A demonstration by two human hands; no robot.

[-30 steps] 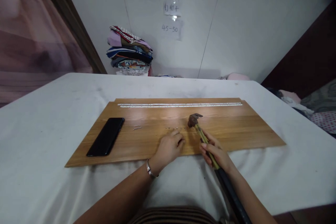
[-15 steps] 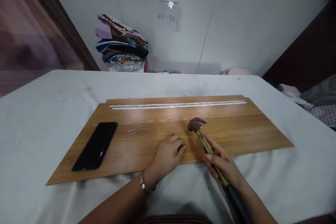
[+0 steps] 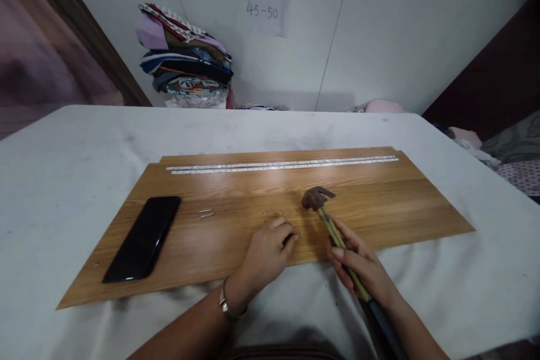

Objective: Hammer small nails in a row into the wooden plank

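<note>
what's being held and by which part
The right hand holds a claw hammer by the yellowish part of its handle; left hand: cannot tell.

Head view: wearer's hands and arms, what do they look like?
Left hand and right hand are ungloved. No sleeve shows on either forearm. A narrow silvery band circles the left wrist; none shows on the right.

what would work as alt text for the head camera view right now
A person's right hand grips a hammer over a wooden board, and the curled left hand is at the board's near side. A black phone and a few nails lie to the left; two white strips run along the far side.
</note>
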